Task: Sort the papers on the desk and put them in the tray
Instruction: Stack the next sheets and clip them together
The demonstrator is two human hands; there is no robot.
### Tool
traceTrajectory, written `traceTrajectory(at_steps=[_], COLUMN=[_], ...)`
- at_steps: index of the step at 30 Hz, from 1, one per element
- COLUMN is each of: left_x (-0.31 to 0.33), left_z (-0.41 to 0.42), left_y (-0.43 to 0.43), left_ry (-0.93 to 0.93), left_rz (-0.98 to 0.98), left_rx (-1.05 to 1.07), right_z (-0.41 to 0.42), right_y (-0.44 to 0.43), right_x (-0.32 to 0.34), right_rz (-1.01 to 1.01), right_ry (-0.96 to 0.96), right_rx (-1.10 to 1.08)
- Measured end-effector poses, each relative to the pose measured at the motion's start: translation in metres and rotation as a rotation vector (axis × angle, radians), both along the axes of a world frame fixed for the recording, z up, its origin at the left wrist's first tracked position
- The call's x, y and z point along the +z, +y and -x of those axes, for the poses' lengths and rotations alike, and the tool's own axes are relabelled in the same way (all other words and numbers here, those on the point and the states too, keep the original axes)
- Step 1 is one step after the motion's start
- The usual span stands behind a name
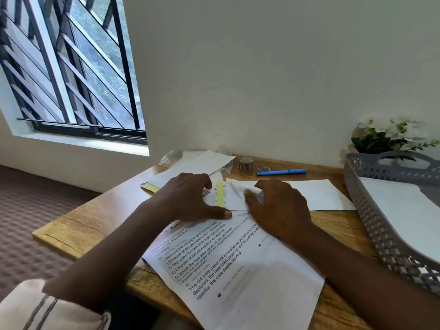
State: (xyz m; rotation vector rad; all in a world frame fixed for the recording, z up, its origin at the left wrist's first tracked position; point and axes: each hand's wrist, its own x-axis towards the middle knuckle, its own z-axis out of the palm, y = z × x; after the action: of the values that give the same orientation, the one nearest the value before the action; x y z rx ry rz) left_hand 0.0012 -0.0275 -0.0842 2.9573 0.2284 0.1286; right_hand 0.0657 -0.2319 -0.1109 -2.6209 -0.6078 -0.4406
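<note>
At the tabletop's (71,232) right edge the grey lattice tray (371,210) holds one white sheet (400,210), while the papers (238,270) lie mid-tabletop under the left hand (190,196), pressing down loosely spread, and the right hand (278,206), fingers bent on them, grip unclear.

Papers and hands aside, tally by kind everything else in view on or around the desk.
Blue pen: 1
Tape roll: 1
Small dark square: 1
Clear plastic wrapper: 1
Grey tray: 1
Flower bunch: 1
Total: 6
</note>
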Motion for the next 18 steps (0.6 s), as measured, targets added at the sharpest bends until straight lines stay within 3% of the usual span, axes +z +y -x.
traceTrajectory(at_steps=[4,9,12,15,18], left_x=[0.018,0.034,0.054,0.068,0.063], left_z=[-0.008,0.0,0.029,0.061,0.073], left_y=[-0.005,0.022,0.06,0.088,0.092], left_ry=[0.153,0.198,0.057,-0.123,-0.164], left_rz=[0.07,0.36,0.498,0.803,1.052], left_rx=[0.056,0.082,0.161,0.132,0.061], right_z=[0.001,0.001,0.0,-0.001,-0.001], right_y=[-0.002,-0.005,-0.006,-0.006,-0.007], right_x=[0.0,-0.001,-0.001,-0.001,-0.001], right_rz=[-0.02,-0.036,-0.063,-0.095,-0.13], right_ry=[0.005,-0.023,0.002,0.03,0.059], right_rx=[0.013,0.037,0.044,0.044,0.048])
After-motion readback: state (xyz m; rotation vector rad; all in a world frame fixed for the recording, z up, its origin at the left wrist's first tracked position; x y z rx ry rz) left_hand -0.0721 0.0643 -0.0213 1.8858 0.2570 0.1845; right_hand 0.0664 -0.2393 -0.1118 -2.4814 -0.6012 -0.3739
